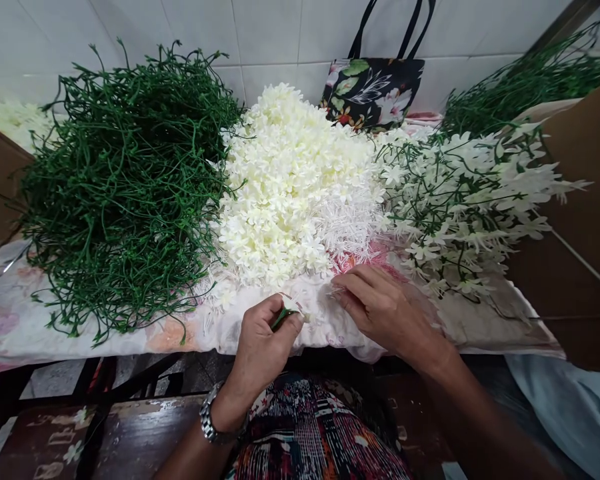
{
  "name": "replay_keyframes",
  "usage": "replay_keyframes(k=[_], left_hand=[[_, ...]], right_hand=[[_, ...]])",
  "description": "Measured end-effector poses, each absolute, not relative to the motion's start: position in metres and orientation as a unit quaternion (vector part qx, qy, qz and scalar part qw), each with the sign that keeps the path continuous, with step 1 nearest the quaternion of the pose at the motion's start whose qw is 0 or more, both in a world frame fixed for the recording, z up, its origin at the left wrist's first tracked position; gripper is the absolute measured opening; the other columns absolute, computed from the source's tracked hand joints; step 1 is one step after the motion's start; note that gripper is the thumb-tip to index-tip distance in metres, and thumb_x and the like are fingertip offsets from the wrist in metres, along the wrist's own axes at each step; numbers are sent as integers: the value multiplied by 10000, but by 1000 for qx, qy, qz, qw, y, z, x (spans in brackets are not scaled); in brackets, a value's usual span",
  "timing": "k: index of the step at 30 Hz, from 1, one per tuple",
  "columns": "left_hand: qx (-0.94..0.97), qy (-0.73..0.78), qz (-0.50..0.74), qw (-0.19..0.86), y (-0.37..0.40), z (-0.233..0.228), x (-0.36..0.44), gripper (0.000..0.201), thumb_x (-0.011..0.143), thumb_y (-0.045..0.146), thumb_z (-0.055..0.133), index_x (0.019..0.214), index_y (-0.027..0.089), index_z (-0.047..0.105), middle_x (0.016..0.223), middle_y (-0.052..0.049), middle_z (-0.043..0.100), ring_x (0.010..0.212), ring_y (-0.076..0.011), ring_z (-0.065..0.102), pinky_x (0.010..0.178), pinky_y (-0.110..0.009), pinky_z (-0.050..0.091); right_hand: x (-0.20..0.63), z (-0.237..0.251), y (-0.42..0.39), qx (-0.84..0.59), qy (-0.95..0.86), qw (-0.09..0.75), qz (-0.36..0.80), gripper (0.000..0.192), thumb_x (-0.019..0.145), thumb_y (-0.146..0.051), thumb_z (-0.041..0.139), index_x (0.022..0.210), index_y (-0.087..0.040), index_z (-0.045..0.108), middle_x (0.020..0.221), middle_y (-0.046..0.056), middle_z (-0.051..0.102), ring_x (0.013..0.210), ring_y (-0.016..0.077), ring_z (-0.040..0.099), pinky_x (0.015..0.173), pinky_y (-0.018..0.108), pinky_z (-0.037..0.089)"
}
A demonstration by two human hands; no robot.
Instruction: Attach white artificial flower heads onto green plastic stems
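My left hand (267, 340) is closed, pinching a green artificial flower stem (281, 317) with a white blossom (291, 305) at its tip. Right of it, my right hand (380, 307) hovers over the cloth with thumb and fingers pressed together; whatever is in that pinch is too small to make out. Just beyond the right fingers lies a heap of thin white plastic pieces (350, 217). A large mound of loose cream-white blossoms (285, 173) rises behind both hands.
Tangled green stems (125, 187) fill the left side. Assembled white flowers on stems (460, 207) lie at the right, beside a cardboard box (580, 233). A floral bag (375, 93) stands against the tiled wall. Patterned cloth (115, 340) covers the table.
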State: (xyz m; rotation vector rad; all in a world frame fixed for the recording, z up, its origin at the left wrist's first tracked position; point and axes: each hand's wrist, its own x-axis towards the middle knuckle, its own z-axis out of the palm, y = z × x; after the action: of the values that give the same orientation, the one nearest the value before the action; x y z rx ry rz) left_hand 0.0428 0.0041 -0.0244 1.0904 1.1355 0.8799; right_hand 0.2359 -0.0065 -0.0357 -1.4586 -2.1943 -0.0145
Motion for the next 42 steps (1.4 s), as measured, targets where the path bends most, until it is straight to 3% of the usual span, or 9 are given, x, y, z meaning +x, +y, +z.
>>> replay_keyframes(k=[4,11,15,19,33,37,42], left_hand=[[419,506,416,629,3,-29,43,151,636,227,663,601,142,544,532,54,469,476,-50,355,428,-158,304],[330,523,475,627,1,-30,49,149,620,193,706,641,122,576,609,42,536,464,-19,334,396,-130,248],[316,508,487,637,0,-30,52,119,652,181,694,664,122,591,594,53,519,452,-15,327,405,-128,268],[320,494,493,641,-3,-32,53,88,656,158,692,700,122,624,627,44,546,464,-17,344,408,-123,277],[407,484,476,611,-8,-39,48,46,715,150,645,754,150,668,668,29,612,571,-61,475,522,-142,386],[438,492,476,583,-8,-40,47,37,707,153,642,675,148,623,668,21,609,646,-90,527,594,-167,424],[497,505,463,532,-6,-39,45,74,715,151,613,643,156,598,648,20,597,635,-107,546,564,-184,426]], right_hand=[[235,-39,-1,-525,-817,238,4,179,871,-88,452,787,-168,589,756,64,581,752,181,536,694,306,437],[222,-20,-14,-524,-762,379,32,122,871,-95,490,805,-181,546,681,15,584,636,129,547,598,247,430],[200,-6,-24,-508,-752,411,88,128,850,-63,492,816,-170,555,666,16,560,618,123,524,577,241,434],[184,-12,-24,-506,-742,434,69,148,836,-44,480,809,-165,561,659,30,570,625,140,538,580,259,450],[184,-20,-24,-511,-756,404,64,172,864,-74,467,772,-153,588,669,49,577,635,153,540,585,279,447],[185,-20,-24,-517,-760,389,60,189,879,-87,454,768,-158,589,675,45,575,650,152,541,601,282,444],[182,-20,-24,-519,-765,379,43,190,877,-63,457,745,-146,565,668,49,559,647,154,519,610,288,432]])
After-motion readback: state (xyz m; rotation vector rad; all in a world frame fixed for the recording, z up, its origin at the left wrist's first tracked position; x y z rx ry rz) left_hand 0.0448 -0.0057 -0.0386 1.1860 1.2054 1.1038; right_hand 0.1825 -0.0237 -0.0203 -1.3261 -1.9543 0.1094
